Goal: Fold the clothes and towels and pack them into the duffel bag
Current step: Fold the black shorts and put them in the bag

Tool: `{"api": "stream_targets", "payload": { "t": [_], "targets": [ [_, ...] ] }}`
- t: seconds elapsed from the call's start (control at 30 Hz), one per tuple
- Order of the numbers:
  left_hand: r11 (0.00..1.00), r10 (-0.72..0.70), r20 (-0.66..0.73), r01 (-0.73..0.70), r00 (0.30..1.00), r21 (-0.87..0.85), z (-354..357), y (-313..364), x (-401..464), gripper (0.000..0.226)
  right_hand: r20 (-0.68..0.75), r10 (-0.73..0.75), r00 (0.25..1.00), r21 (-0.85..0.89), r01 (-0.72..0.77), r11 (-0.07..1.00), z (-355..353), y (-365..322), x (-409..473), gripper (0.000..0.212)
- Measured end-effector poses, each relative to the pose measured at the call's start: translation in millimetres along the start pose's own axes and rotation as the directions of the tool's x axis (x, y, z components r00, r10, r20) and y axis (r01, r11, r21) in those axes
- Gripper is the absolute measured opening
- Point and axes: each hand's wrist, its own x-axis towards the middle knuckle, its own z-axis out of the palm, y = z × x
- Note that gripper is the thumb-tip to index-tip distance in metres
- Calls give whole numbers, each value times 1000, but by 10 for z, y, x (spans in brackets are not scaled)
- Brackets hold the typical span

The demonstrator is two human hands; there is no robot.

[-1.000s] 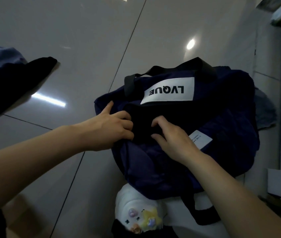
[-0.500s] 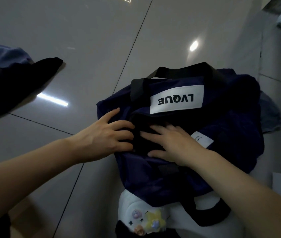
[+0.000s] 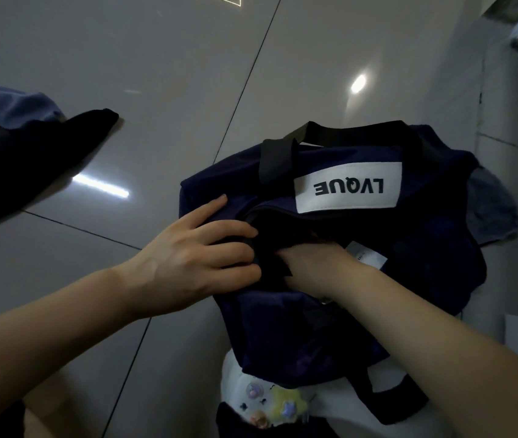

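Note:
A navy duffel bag with a white LVQUE label and black handles lies on the grey tiled floor. A black garment sits in its open mouth. My left hand grips the bag's near-left edge at the opening, fingers curled over the fabric. My right hand reaches into the opening and pushes the black garment down; its fingers are hidden inside the bag.
A pile of black and blue clothes lies on the floor at the left. A white shoe with colourful charms pokes out under the bag. A grey cloth lies behind the bag by the wall.
My right hand has gone from lying flat on the black garment to reaching inside the bag's opening. My left hand has kept its hold at the bag's edge.

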Motion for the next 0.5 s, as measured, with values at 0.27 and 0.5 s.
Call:
{"api": "stream_targets", "payload": {
  "t": [0.27, 0.5],
  "targets": [
    [999, -22, 198, 15, 980, 35, -132, -34, -10, 27, 28, 8, 1000, 22, -8, 1000, 131, -67, -30, 52],
    [997, -52, 135, 45, 989, 58, -319, 137, 25, 30, 43, -1, 999, 39, -1, 999, 305, -178, 110, 59]
  ]
}}
